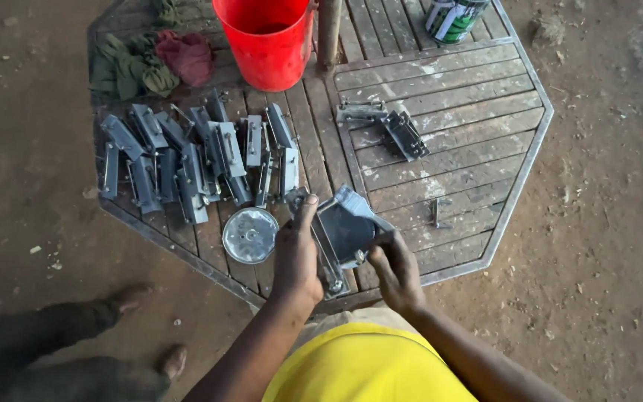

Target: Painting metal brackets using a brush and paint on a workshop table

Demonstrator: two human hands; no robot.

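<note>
Both hands are up over the near edge of the bench (485,112), a wood-slat top w/ a metal rim. The left hand (296,257) is closed round the left side of a grey metal piece (345,227), thumb up along its edge. The right hand (396,269) pinches the piece's lower right corner w/ fingertips. So the piece is held in the air btwn the two hands, just above the bench edge, tilted a bit. It looks like bent sheet metal w/ a flat shiny face and a bar w/ a bolt at the bottom. I think it is hard and stiff, won't bend or squash, prob a bit heavy for its size. The edges look thin and may be sharp, so hold it by the sides, not the cut rims. The flat face could be slippery. Same kind of pieces lie in a pile of grey metal parts (187,167) to the left, and two more parts (385,126) lie apart on the right. A round tin lid (250,235) sits just beside the left hand. A red bucket (266,41) and some rags (150,63) are at the far side.
</note>
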